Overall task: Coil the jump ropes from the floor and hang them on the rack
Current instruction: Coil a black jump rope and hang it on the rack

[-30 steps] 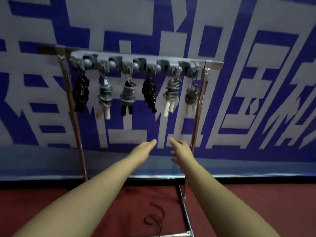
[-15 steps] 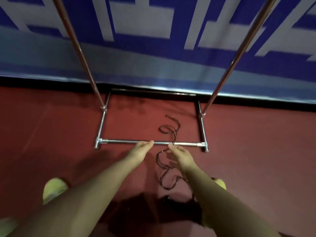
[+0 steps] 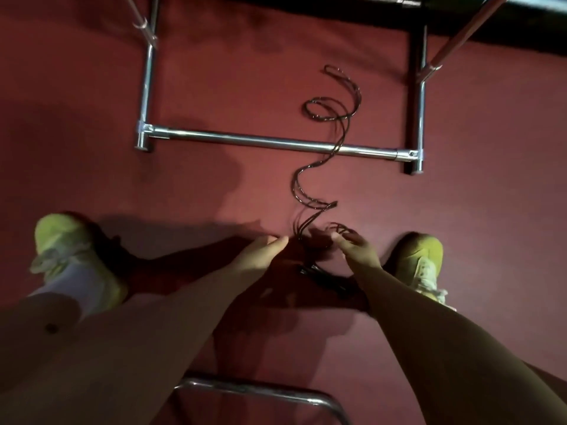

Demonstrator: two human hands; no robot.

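Note:
A dark jump rope (image 3: 310, 179) lies in loose curls on the red floor and crosses over the front base bar of the chrome rack (image 3: 245, 140). Its black handles (image 3: 322, 277) rest on the floor between my forearms. My left hand (image 3: 260, 251) hovers just left of the rope's near end with fingers straight and holds nothing. My right hand (image 3: 357, 250) reaches to the small loops at that end, fingers relaxed, fingertips at or just above the cord. The rack's hooks and top bar are out of view.
The rack's two slanted uprights (image 3: 144, 24) rise at the top corners, by the dark wall base. My yellow-green shoes (image 3: 61, 240) stand on either side of the rope. A curved chrome tube (image 3: 260, 389) sits low near the bottom edge.
The view has swung down from the rack's hooks to the floor. Both hands have dropped from chest height to the near end of the rope.

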